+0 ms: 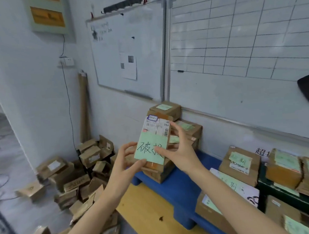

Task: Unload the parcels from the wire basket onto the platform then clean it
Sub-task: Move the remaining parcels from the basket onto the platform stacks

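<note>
A brown cardboard parcel [157,128] with a white shipping label and a green handwritten note is held up between both hands above the blue platform [176,187]. My left hand [125,162] grips its lower left corner, thumb on the note. My right hand [178,150] holds its right side, thumb on the note and fingers behind the far edge. Below it a parcel [158,172] lies on the platform, and more parcels [167,108] are stacked behind against the wall. No wire basket is in view.
A heap of brown boxes [77,178] lies on the floor at the left. Labelled parcels [238,163] fill the platform's right part, with more on a dark rack [287,171]. Two whiteboards [236,36] hang on the wall. A yellow floor strip [148,209] runs beside the platform.
</note>
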A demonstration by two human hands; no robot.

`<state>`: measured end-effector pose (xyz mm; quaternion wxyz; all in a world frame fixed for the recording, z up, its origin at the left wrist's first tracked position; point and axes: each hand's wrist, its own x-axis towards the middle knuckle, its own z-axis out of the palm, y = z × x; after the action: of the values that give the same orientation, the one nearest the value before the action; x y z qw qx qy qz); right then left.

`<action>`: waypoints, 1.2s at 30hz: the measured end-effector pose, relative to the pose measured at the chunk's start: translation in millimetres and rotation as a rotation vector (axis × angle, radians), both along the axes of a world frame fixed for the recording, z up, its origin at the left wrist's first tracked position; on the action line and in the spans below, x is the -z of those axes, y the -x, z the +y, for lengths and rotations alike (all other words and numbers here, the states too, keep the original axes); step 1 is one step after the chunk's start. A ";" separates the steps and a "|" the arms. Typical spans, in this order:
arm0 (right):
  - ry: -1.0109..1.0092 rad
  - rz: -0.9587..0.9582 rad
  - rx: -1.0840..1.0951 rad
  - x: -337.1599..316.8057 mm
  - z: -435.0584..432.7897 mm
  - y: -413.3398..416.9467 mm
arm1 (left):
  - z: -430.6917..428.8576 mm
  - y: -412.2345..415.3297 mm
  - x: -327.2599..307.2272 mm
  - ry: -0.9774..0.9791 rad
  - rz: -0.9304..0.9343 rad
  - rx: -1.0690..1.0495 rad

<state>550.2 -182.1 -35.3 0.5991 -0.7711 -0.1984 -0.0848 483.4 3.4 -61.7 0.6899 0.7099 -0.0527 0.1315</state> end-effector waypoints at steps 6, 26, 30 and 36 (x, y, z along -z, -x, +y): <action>0.053 0.064 0.006 17.2 30.1 -51.0 | 28.5 -40.0 20.4 0.056 0.016 0.026; 0.243 0.342 0.035 94.5 93.5 -249.2 | 107.2 -242.1 77.0 -0.095 0.220 0.213; 0.273 0.361 0.087 97.5 96.5 -267.3 | 115.2 -276.8 89.3 -0.095 0.249 0.255; 0.251 0.409 0.169 103.2 99.9 -287.7 | 124.1 -323.4 102.5 -0.037 0.279 0.340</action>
<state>837.9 -82.3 -138.5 0.5173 -0.8543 -0.0171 0.0485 806.7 127.5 -164.2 0.6896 0.7146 -0.0784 -0.0872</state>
